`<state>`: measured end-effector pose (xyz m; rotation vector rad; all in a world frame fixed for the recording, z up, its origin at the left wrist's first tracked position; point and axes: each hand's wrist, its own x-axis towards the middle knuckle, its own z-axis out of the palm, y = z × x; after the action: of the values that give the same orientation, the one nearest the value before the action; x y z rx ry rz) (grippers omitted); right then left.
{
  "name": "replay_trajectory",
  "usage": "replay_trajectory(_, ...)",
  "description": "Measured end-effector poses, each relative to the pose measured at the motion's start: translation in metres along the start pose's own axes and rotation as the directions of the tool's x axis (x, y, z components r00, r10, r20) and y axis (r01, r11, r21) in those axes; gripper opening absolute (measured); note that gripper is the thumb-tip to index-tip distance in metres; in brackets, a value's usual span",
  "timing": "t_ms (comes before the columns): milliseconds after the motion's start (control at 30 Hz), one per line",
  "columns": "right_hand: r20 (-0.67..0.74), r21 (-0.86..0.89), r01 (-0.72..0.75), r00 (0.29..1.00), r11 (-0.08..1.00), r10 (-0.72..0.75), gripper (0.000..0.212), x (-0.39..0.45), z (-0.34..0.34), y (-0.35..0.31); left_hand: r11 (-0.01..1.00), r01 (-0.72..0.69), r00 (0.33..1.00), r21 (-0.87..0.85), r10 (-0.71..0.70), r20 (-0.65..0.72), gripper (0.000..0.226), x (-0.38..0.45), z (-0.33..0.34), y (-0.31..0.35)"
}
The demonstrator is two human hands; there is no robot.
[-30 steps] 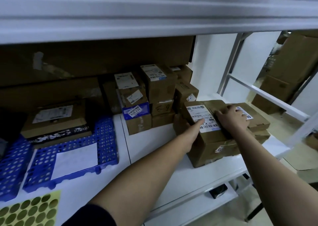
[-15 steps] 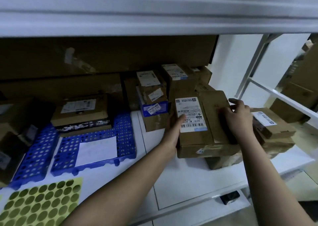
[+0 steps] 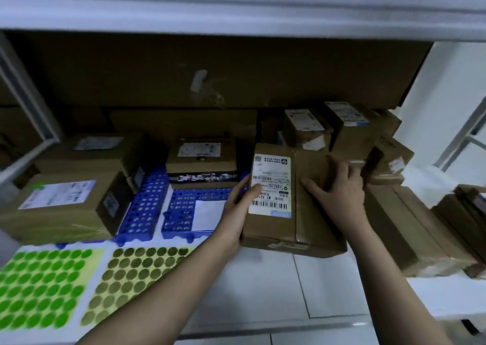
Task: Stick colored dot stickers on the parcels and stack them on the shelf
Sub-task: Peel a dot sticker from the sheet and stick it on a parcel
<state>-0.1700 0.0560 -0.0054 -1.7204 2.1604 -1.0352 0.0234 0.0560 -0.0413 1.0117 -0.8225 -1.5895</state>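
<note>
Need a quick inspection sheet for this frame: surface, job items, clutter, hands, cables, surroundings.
Surface: white shelf board, bare patch at front centre.
Job's things: labelled parcel held with both hands, its front end low over the board; contact unclear. Green dot sheet and olive dot sheet lie flat at front left. No dot visible on the held parcel.
Clutter: blue perforated trays with a white paper; labelled boxes on the left, behind and stacked at right.
Grippers: left hand grips the parcel's left edge; right hand lies on its top.
Cables: nothing seen.
Surroundings: upper shelf overhead, large carton at back, white frame at right.
</note>
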Motion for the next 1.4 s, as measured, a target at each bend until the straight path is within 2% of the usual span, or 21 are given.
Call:
replay_trajectory(167,0.081,-0.130,0.207,0.977,0.970,-0.197,0.085,-0.001,0.035,-0.045,0.997,0.008,1.000,0.074,-0.007,-0.023,0.043,-0.002,-0.065,0.030)
replay_trajectory(233,0.180,-0.189,0.294,0.948,0.937,-0.261,0.087,0.004,0.047,-0.061,0.993,0.013,0.999,0.119,-0.009,-0.032,0.036,-0.001,-0.089,0.043)
replay_trajectory(300,0.342,-0.136,0.327,0.902,0.935,-0.266,0.090,0.014,0.060,-0.075,0.982,0.012,1.000,0.189,-0.010,-0.013,0.041,0.000,-0.113,0.056)
replay_trajectory(400,0.576,0.109,0.162,0.794,0.981,-0.195,0.095,0.026,0.074,-0.099,0.950,0.001,1.000,0.313,-0.010,0.028,0.046,0.001,-0.142,0.077)
replay_trajectory(467,0.691,0.138,0.070,0.707,0.988,-0.147,0.086,0.031,0.080,-0.114,0.920,0.009,0.998,0.391,-0.032,0.054,0.049,0.000,-0.157,0.093)
replay_trajectory(533,0.763,0.147,0.011,0.635,0.989,-0.120,0.083,0.034,0.084,-0.124,0.883,0.030,0.994,0.469,-0.076,0.080,0.047,0.002,-0.168,0.107)
replay_trajectory(633,0.845,0.241,-0.203,0.525,0.949,-0.102,0.078,0.036,0.091,-0.131,0.831,0.058,0.986,0.553,-0.136,0.101,0.043,0.004,-0.180,0.125)
replay_trajectory(733,0.883,0.287,-0.368,0.461,0.884,-0.095,0.089,0.031,0.103,-0.130,0.789,0.057,0.974,0.612,-0.178,0.139,0.036,0.006,-0.187,0.139)
replay_trajectory(800,0.883,0.302,-0.432,0.463,0.850,-0.078,0.092,0.027,0.113,-0.127,0.731,0.027,0.968,0.682,-0.188,0.164,0.028,0.007,-0.189,0.144)
replay_trajectory(867,0.868,0.342,-0.484,0.490,0.806,-0.074,0.074,0.021,0.120,-0.125,0.706,0.013,0.967,0.708,-0.188,0.170,0.027,0.010,-0.192,0.147)
replay_trajectory(933,0.839,0.403,-0.514,0.537,0.757,-0.082,0.053,0.014,0.124,-0.120,0.753,0.030,0.981,0.658,-0.148,0.125,0.026,0.011,-0.192,0.146)
replay_trajectory(967,0.822,0.436,-0.519,0.562,0.736,-0.090,0.051,0.011,0.127,-0.116,0.805,0.036,0.992,0.592,-0.099,0.074,0.027,0.012,-0.193,0.144)
replay_trajectory(1033,0.780,0.499,-0.521,0.618,0.693,-0.097,0.064,0.008,0.132,-0.108,0.889,-0.008,0.999,0.457,0.028,-0.036,0.036,0.018,-0.200,0.136)
replay_trajectory(1100,0.713,0.569,-0.520,0.698,0.637,-0.065,0.074,0.001,0.135,-0.104,0.920,-0.068,0.981,0.386,0.133,-0.143,0.052,0.022,-0.208,0.125)
replay_trajectory(1200,0.580,0.659,-0.481,0.814,0.578,0.015,0.076,-0.015,0.135,-0.107,0.929,-0.064,0.964,0.365,0.152,-0.219,0.062,0.015,-0.213,0.105)
replay_trajectory(1300,0.505,0.762,-0.485,0.860,0.430,0.074,0.070,-0.029,0.142,-0.113,0.958,-0.096,0.962,0.271,0.160,-0.223,0.057,-0.001,-0.200,0.083)
replay_trajectory(1400,0.474,0.795,-0.503,0.864,0.339,0.169,0.076,-0.043,0.152,-0.122,0.985,-0.162,0.906,0.063,0.173,-0.386,0.061,-0.007,-0.187,0.065)
